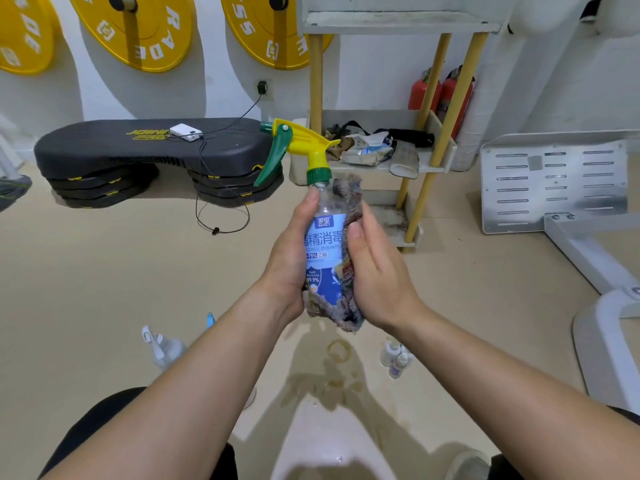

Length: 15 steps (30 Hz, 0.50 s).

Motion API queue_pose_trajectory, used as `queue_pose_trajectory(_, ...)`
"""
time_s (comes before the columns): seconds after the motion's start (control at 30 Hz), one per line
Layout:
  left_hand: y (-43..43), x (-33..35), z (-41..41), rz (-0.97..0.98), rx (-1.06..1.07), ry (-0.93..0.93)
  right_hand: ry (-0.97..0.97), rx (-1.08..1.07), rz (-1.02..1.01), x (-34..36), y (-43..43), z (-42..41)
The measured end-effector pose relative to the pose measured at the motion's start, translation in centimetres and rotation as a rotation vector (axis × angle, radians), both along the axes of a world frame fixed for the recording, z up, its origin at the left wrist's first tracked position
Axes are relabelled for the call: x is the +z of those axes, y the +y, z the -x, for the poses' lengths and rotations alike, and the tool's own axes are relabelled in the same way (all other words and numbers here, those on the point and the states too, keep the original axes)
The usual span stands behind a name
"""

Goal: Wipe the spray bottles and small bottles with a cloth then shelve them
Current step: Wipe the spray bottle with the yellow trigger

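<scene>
The fingers [310, 206] of the left hand [294, 258] are curled round the clear spray bottle [323, 242] and hold it upright in front of the person, above the floor [104, 289]. The right hand [379, 275] closes round a grey cloth [348, 202] and presses it on the right side of the bottle. The yellow and green trigger head [294, 143] points to the left. Down on the floor lies a second spray bottle [162, 348] at the left, and some small bottles [396, 358] stand at the right. The shelf [436, 164] stands behind, near the wall.
</scene>
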State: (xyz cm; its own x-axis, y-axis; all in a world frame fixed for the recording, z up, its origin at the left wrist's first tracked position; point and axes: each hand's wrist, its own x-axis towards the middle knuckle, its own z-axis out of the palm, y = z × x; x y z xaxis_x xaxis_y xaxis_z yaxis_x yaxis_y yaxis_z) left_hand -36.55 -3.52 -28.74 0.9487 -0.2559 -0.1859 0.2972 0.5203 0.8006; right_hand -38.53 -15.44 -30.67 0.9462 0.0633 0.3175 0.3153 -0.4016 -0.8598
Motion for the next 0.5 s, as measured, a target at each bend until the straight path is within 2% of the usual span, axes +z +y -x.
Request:
queue_pose_trajectory(0.1,0.2,0.3,0.0,0.046,0.002,-0.036,-0.166,-0.018,0.183,0.1,0.8,0.4)
queue_pose_trajectory(0.2,-0.3,0.4,0.3,0.051,0.037,-0.057,-0.163,-0.037,0.143,0.9,1.1,0.5)
queue_pose_trajectory(0.3,-0.4,-0.1,0.2,-0.096,0.136,-0.097,-0.173,-0.075,0.044,1.5,1.1,0.5)
queue_pose_trajectory(0.4,-0.6,0.4,0.6,-0.411,0.249,-0.16,-0.169,-0.143,0.096,1.2,1.0,0.2)
queue_pose_trajectory(0.47,-1.1,0.3,0.8,-0.449,0.234,-0.15,-0.191,-0.17,0.221,1.1,0.9,0.1)
queue_pose_trajectory(0.5,-1.3,0.0,0.8,-0.394,0.191,-0.134,-0.206,-0.172,0.282,1.1,1.1,0.2)
